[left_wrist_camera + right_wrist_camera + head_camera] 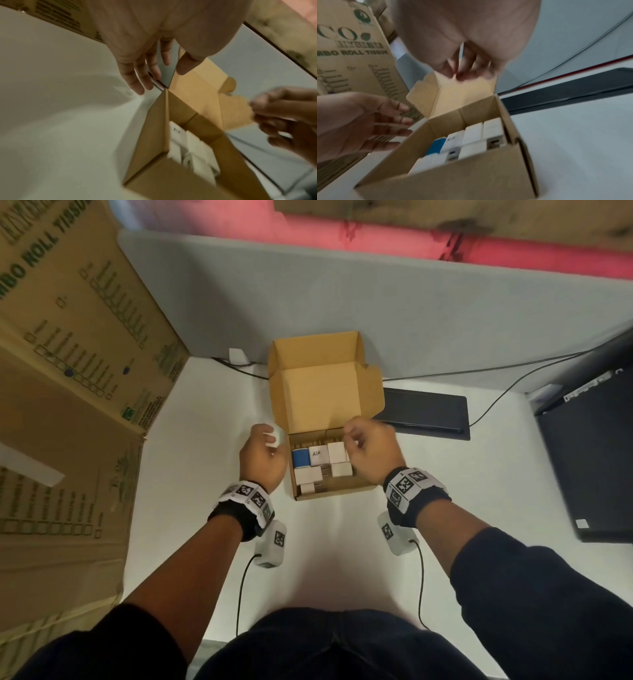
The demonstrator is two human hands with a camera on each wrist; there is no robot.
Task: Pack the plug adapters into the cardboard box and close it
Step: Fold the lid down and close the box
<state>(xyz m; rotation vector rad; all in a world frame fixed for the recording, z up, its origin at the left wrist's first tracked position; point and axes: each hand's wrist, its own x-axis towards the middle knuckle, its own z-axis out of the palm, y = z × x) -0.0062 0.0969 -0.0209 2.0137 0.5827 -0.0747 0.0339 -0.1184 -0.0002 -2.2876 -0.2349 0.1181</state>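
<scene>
From the head view, the cardboard box sat on the white counter with its lid standing open behind it and the plug adapters packed inside, one of them blue. The left hand hovered just beside the box's left wall, and whether its grip touched anything there could not be told. The right hand hung over the box's right side with its fingers curled. In the left wrist view, the left hand had its fingers straight and spread apart, holding nothing, just above the corner where the lid met the box. In the right wrist view, the right hand had its fingertips bunched at the lid's top edge; blur hid whether the grip pinched it. A large printed carton stood to the left.
</scene>
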